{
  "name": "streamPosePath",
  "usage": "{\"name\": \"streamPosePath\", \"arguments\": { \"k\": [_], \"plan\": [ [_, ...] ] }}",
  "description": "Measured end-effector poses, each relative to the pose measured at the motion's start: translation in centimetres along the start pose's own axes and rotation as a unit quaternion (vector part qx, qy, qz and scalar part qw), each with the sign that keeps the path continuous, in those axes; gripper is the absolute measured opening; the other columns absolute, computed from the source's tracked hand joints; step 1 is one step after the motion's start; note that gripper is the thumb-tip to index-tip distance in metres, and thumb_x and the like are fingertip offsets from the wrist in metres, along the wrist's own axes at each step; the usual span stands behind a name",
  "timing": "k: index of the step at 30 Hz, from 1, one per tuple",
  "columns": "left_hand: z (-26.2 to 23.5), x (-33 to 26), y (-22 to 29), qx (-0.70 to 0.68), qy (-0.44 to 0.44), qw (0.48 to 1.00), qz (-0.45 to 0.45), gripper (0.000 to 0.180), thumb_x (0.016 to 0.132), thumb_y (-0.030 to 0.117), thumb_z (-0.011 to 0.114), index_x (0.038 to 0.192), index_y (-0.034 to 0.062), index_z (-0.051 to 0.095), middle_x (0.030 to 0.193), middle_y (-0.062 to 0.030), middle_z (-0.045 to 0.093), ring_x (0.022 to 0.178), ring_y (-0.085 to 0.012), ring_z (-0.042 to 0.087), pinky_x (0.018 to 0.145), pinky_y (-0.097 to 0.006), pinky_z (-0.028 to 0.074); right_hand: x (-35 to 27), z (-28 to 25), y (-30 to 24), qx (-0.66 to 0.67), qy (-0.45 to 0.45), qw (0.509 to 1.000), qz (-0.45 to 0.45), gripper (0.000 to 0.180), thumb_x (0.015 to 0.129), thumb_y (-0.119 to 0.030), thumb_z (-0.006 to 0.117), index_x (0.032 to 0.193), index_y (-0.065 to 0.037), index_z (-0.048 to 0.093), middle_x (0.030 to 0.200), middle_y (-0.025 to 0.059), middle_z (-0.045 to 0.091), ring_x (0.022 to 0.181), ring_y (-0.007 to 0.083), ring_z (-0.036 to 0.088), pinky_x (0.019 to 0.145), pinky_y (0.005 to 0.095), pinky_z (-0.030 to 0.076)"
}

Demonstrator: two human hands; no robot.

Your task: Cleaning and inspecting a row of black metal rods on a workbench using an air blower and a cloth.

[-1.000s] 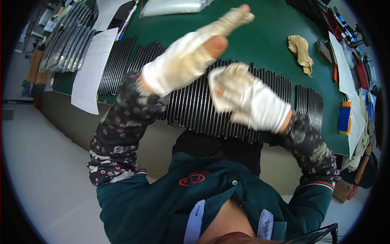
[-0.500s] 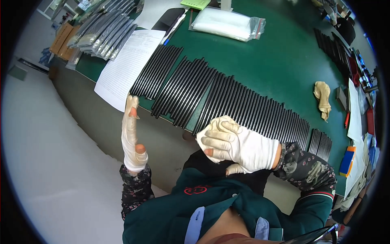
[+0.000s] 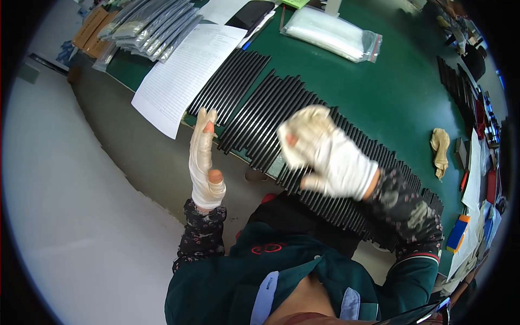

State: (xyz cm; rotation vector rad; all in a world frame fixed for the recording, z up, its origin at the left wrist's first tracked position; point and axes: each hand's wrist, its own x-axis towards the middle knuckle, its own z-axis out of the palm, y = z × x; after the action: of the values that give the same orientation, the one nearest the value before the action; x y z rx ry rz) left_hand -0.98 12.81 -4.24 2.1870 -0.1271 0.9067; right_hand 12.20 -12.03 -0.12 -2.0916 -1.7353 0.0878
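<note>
The left white-gloved hand [image 3: 203, 165] hangs open, empty; the right white-gloved hand [image 3: 331, 154] curls round a folded white cloth [image 3: 291, 155]; slim black rods [image 3: 265, 114] look stiff, slippery, best gripped mid-length.

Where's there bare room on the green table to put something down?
The broadest bare patch of green table lies between the clear plastic bag, the black rods and the beige cloth. It's crowded along the near edge, where rods lie packed, some beneath the right hand, and at left, with paper and wrapped bundles.
</note>
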Motion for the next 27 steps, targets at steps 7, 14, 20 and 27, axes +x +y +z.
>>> {"name": "streamPosePath", "arguments": {
  "k": [7,14,20,27],
  "plan": [
    [1.0,0.5,-0.6,-0.059,0.076,0.992,-0.083,0.090,0.088,0.076,0.025,0.145,0.0066,0.037,0.141,-0.0236,0.045,0.140,-0.0340,0.031,0.116,-0.048,0.016,3.8,-0.6,3.0,-0.138,0.018,0.988,0.073,0.074,0.085,-0.051,0.056,0.137,0.000,0.042,0.140,0.0196,0.043,0.137,0.0334,0.035,0.117,0.0501,0.019],
    [2.7,1.2,-1.1,-0.103,0.119,0.985,-0.071,0.089,0.088,0.075,0.028,0.149,0.0113,0.028,0.148,-0.0241,0.034,0.139,-0.0345,0.032,0.116,-0.049,0.017,6.8,0.0,3.9,-0.141,0.039,0.986,0.077,0.067,0.087,-0.049,0.055,0.134,-0.001,0.045,0.135,0.0184,0.048,0.136,0.0303,0.037,0.117,0.0454,0.019],
    [2.7,1.3,-1.8,-0.100,0.120,0.984,-0.084,0.091,0.087,0.077,0.029,0.150,0.0116,0.026,0.149,-0.0233,0.031,0.138,-0.0358,0.033,0.116,-0.050,0.019,7.7,3.1,0.0,0.007,0.056,0.993,-0.106,0.067,0.081,-0.041,0.064,0.130,0.001,0.048,0.136,0.0169,0.046,0.132,0.0317,0.039,0.116,0.0432,0.022],
    [3.2,1.1,-2.2,-0.108,0.101,0.985,-0.084,0.092,0.086,0.077,0.032,0.150,0.0108,0.026,0.149,-0.0225,0.032,0.138,-0.0352,0.032,0.116,-0.049,0.019,6.4,2.1,-1.2,0.088,0.016,0.985,-0.148,0.034,0.082,-0.008,0.058,0.114,0.002,0.059,0.125,0.0172,0.056,0.123,0.0333,0.051,0.108,0.0398,0.037]
  ]
}}
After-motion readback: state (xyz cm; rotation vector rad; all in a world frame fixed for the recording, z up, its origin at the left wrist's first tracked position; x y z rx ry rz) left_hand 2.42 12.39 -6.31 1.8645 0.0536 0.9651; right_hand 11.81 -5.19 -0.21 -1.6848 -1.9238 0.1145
